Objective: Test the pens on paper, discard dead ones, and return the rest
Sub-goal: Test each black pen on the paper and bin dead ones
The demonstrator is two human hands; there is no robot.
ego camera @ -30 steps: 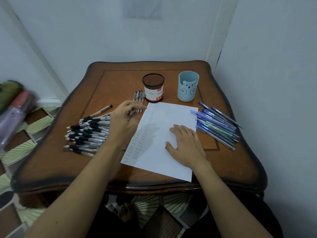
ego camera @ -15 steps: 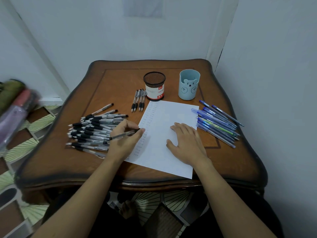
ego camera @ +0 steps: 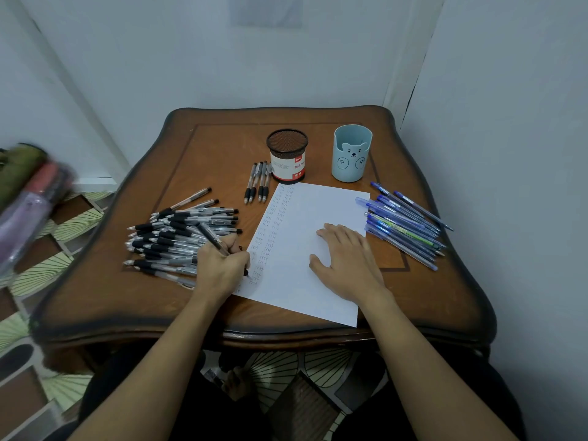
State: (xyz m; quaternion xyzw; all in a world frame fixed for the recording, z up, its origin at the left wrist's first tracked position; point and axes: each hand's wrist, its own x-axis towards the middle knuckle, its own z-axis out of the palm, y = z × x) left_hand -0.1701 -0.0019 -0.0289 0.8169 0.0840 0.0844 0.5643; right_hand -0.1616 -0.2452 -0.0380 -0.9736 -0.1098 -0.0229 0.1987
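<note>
1. The paper (ego camera: 318, 202) could twist under a stroke if the press on it is eased. Its near right corner lies close to the table's (ego camera: 222, 148) front edge.
2. The pile of black pens (ego camera: 178, 233) lies just beside the left hand (ego camera: 222, 265). Pens could be nudged by the wrist and rolled toward the table's left edge.
3. A faint line could be misjudged, since the sheet's left margin is already crowded with small marks and little bare space is left near its near left corner.
4. The pen in use (ego camera: 211, 237) is gripped by the curled fingers of the left hand. Its tip is set on the paper just below the fingertips, and its barrel slants back and left over the pile.
5. The right hand (ego camera: 346, 259) is laid flat on the middle of the sheet with fingers straight and spread, holding nothing.
6. Four pens (ego camera: 258, 183) are lined up beside the mesh cup (ego camera: 287, 155) toward the back edge. The blue cup (ego camera: 351, 154) stands to its right, and blue pens (ego camera: 404, 224) are spread near the right edge.
</note>
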